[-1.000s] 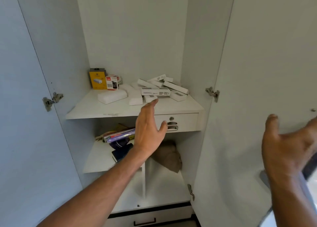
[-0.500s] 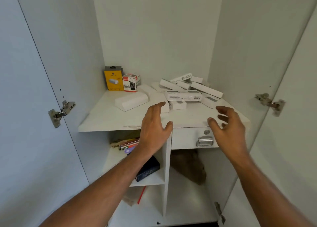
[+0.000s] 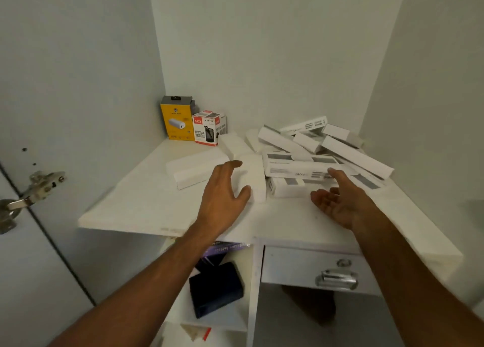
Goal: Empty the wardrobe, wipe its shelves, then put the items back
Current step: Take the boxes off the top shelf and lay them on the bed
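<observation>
Left hand [image 3: 225, 189], fingers spread, touches white box [image 3: 252, 176]; right hand [image 3: 337, 200] open, palm up, near loose box pile [image 3: 324, 150]. Risk: pile slides off shelf [image 3: 136, 210] if scooped carelessly.

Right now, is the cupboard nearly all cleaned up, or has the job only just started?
Only just started. The doors look open, but the top shelf still holds the white boxes, the yellow box and the metal mesh box. The left hand and right hand reach for the boxes, holding nothing. Emptying, wiping and refilling remain.

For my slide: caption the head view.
Both open hands, left hand and right hand, reach toward white cardboard boxes on wardrobe shelf.
</observation>
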Available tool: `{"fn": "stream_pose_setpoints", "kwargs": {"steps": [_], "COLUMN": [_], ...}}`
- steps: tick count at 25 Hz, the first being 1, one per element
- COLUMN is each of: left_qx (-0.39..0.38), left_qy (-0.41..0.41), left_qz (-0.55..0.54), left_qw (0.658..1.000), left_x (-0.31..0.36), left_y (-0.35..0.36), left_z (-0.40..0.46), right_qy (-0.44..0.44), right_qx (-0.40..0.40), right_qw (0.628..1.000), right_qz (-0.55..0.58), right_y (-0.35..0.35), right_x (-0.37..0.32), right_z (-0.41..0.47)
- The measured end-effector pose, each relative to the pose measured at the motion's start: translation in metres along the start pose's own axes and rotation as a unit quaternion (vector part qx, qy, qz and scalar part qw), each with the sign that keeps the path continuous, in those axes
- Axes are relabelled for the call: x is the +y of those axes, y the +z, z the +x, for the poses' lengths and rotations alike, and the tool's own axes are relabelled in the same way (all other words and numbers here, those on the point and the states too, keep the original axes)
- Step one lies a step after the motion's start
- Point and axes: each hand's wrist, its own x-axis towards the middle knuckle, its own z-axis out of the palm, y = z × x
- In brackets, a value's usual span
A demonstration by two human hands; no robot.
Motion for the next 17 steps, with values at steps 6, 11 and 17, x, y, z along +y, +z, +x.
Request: {"fn": "stream_pose_setpoints", "kwargs": {"steps": [6,11,17], "left_qx": [0.011,0.012,-0.142], "left_qy": [-0.022,-0.057,-0.182], "left_qz": [0.014,-0.005,-0.247], "left_qw": [1.0,0.998,0.941], "left_x": [0.009,0.013,0.036], "left_y": [0.025,0.029,-0.001], "left_z": [0.052,0.066,0.071], "right_qy": [0.05,-0.002,-0.125], "right_qx": [-0.027,-0.011,-0.124], "right_qw": [0.995,1.0,0.973], "right_qz": [0.079,-0.002,-0.148], "right_y": [0.009,0.018,0.045], "right_x": [-0.023,-0.026,-0.054], "right_z": [0.049,0.059,0.025]}}
